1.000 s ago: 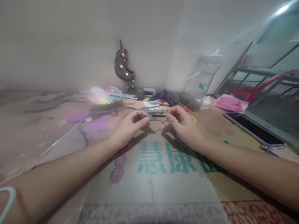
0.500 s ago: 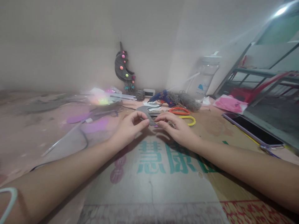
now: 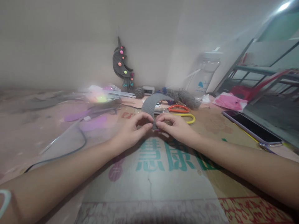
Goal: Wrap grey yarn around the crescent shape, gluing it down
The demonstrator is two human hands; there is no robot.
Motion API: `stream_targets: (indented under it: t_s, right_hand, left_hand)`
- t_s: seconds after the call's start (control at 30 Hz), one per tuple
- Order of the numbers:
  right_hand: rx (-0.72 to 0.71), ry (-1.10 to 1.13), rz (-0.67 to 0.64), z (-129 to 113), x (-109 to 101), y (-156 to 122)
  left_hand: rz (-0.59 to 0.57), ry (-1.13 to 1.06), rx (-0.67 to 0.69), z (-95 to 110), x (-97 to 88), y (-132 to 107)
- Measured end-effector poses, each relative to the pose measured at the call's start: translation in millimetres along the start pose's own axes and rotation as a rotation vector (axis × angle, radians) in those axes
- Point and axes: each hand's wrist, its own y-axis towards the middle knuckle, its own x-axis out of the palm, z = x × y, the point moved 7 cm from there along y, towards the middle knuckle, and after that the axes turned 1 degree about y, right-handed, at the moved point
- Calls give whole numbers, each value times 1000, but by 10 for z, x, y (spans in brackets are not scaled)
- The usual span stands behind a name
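Note:
Both my hands meet at the middle of the table, above a flattened cardboard sheet point(image 3: 149, 174) with green characters. My left hand point(image 3: 133, 129) and my right hand point(image 3: 175, 126) each pinch the lower tip of a grey yarn-wrapped crescent point(image 3: 151, 104), which stands up from my fingers and curves to the right. The fingers of both hands are closed on it. Just beyond my right hand lie scissors with orange and yellow handles point(image 3: 183, 112).
A finished grey crescent with coloured pompoms point(image 3: 121, 65) leans on the wall. Grey yarn point(image 3: 184, 96), a clear water bottle point(image 3: 206, 74), a pink cloth point(image 3: 230, 102) and a phone point(image 3: 251, 127) lie to the right. Plastic bags and a cable point(image 3: 70, 146) lie to the left.
The grey crescent has been lifted from lying flat to standing upright. My right hand has moved left to meet my left hand on its tip, uncovering the scissors.

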Motion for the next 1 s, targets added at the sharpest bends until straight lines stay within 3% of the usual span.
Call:
stream_targets:
  t_s: [0.5, 1.0]
  right_hand:
    - [66, -6, -59, 15, 66, 6]
    - [-66, -63, -60, -37, 61, -1]
  left_hand:
    - [-9, -87, -76, -55, 6, -10]
    - [16, -39, -68, -25, -25, -4]
